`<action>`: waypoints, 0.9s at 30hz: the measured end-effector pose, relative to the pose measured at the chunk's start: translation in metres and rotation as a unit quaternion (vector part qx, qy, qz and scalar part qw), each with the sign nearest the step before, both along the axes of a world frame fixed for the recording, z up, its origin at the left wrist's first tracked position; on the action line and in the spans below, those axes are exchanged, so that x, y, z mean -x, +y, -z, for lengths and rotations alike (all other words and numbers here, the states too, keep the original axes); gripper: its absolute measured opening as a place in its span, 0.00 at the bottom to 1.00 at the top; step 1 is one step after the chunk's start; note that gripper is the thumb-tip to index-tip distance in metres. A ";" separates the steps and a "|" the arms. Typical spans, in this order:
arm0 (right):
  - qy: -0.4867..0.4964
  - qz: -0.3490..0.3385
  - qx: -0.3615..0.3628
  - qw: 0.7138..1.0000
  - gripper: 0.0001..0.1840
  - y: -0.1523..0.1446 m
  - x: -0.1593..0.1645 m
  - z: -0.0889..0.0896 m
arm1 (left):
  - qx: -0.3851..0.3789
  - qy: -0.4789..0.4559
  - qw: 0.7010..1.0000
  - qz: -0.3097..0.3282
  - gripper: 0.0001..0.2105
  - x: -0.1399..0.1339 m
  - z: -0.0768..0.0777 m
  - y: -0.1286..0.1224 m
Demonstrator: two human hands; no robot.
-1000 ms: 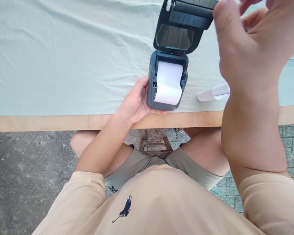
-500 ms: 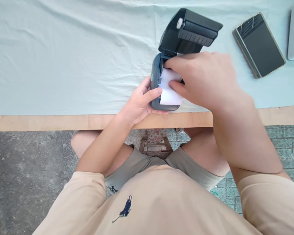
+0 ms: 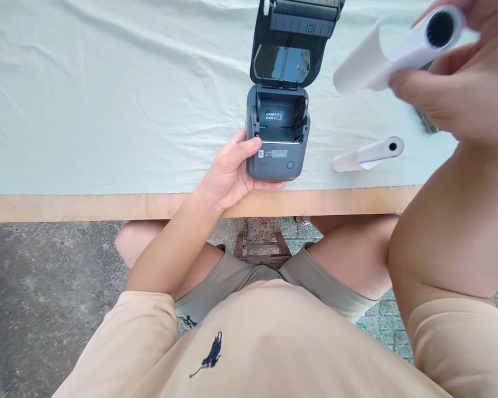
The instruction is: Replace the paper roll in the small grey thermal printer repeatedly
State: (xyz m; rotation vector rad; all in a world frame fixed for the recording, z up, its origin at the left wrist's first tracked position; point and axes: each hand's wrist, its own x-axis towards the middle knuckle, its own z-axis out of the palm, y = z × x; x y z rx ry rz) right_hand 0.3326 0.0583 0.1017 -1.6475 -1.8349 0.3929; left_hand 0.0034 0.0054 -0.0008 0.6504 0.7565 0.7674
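Observation:
My left hand (image 3: 236, 166) grips the left side and underside of a dark grey label printer (image 3: 276, 166), its thumb on the front edge. The printer's lid (image 3: 294, 50) stands tilted up, and the paper compartment (image 3: 280, 124) shows bare inside, with a small printed sticker. At the upper right my right hand (image 3: 465, 83) pinches a white paper roll (image 3: 415, 47) with a dark core, its loose end hanging to the left. A second, smaller-looking paper roll (image 3: 377, 152) lies on the cloth right of the printer, a flap of it unrolled leftward.
A pale green cloth (image 3: 108, 99) covers the table, whose bare wooden edge (image 3: 87, 207) runs along the front. Behind my right hand, part of a dark object (image 3: 429, 121) shows. A wooden stool (image 3: 262, 249) stands under the table between my legs.
My right hand has come out of the printer with the paper roll and moved up to the right. The small roll on the cloth is now uncovered. The printer has turned upright toward me.

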 end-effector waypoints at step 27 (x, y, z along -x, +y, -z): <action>0.040 -0.144 0.182 0.972 0.12 -0.059 -0.043 -0.003 | -0.005 0.040 0.999 -0.016 0.32 -0.004 -0.011 0.003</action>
